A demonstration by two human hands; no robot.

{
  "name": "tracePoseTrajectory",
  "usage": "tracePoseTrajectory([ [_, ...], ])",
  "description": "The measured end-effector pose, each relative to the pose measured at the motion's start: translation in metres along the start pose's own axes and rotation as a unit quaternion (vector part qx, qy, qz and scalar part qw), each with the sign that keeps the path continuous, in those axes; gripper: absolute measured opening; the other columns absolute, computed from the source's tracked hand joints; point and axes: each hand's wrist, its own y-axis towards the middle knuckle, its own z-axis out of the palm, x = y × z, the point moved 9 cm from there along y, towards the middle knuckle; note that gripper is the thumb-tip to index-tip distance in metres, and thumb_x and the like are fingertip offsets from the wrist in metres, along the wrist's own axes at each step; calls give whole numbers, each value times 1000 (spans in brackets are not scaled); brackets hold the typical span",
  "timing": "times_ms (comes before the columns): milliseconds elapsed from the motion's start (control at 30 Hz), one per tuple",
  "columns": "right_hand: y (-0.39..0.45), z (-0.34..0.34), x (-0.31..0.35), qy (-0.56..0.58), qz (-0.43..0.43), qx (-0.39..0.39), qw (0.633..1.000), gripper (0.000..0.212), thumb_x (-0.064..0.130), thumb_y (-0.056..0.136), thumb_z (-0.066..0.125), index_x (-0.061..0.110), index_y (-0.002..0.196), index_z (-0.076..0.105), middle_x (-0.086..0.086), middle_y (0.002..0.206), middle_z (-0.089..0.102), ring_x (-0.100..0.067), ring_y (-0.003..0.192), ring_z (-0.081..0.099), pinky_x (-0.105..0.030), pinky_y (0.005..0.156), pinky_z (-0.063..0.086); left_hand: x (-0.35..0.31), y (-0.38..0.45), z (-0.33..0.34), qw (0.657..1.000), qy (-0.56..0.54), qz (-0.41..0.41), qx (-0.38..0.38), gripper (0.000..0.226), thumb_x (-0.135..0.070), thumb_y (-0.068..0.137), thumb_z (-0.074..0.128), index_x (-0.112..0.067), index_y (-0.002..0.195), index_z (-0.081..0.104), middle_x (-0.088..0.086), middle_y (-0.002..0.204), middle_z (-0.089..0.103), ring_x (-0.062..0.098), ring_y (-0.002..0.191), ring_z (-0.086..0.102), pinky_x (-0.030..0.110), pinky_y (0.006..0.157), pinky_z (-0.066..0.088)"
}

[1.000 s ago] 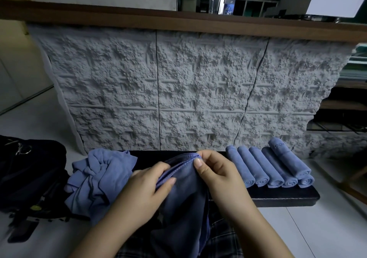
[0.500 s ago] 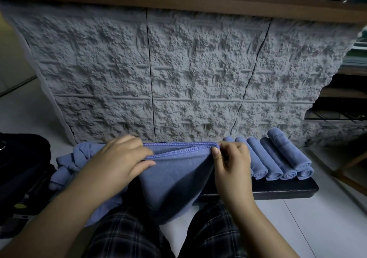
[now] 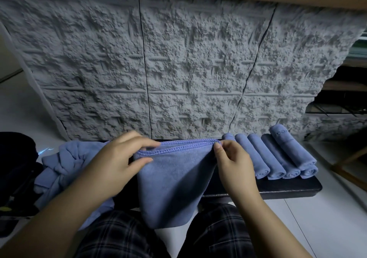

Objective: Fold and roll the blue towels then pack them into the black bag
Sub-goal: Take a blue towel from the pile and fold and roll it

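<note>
Since half second ago: hands slightly wider apart, hem pulled taut. Towel (image 3: pixel 174 180) doubled, hangs off worktop (image 3: pixel 288 186) edge over lap. Left hand (image 3: pixel 117 164) and right hand (image 3: pixel 232 164) each pinch a top corner, aligning hems for fold. Beyond: unfolded pile (image 3: pixel 65 164) left, bag (image 3: pixel 15 158) far left; five rolls (image 3: pixel 278 156) right.

You've got one blue towel (image 3: pixel 174 178) doubled over, stitched edges up, hanging off the black bench (image 3: pixel 288 186) front. Five rolled towels (image 3: pixel 278 158) at the bench's right end, loose pile (image 3: pixel 59 168) at left; black bag (image 3: pixel 15 168) beyond that.
</note>
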Motion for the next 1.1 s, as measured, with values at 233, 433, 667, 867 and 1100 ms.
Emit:
tracePoseTrajectory([
  [233,23,39,-28,-1,78,67,995,25,20,99,47,12,75,50,6,38,50,-2,33,41,-18,38,35,67,13,30,983,8,-177,52,40,-7,69,79,-38,86,60,-11,82,51,2,71,51,22,71,42],
  [433,41,67,-55,155,198,94,963,18,18,101,43,13,84,48,-8,69,69,-18,54,63,-20,46,47,125,25,46,954,-7,-298,6,20,-22,73,77,-25,61,61,-8,44,43,7,39,34,26,45,27],
  [667,87,87,-65,156,111,79,978,17,15,98,49,19,81,49,-18,93,68,-21,82,67,-36,81,56,162,33,83,855,-267,-435,-88,18,-11,95,49,-20,80,45,8,71,62,20,54,59,21,48,44],
  [867,113,114,-94,85,99,114,985,34,18,96,50,35,124,45,0,121,59,-14,102,55,-35,93,47,179,37,121,869,-316,-376,-67,37,7,91,49,-17,118,46,12,104,60,23,103,56,20,84,47],
  [1100,49,137,-144,-39,99,264,959,73,18,94,55,31,150,10,-1,138,51,-13,119,55,-23,90,47,164,-37,190,919,-181,-308,166,79,-5,83,67,-35,140,21,6,140,45,9,132,37,18,102,31],
])
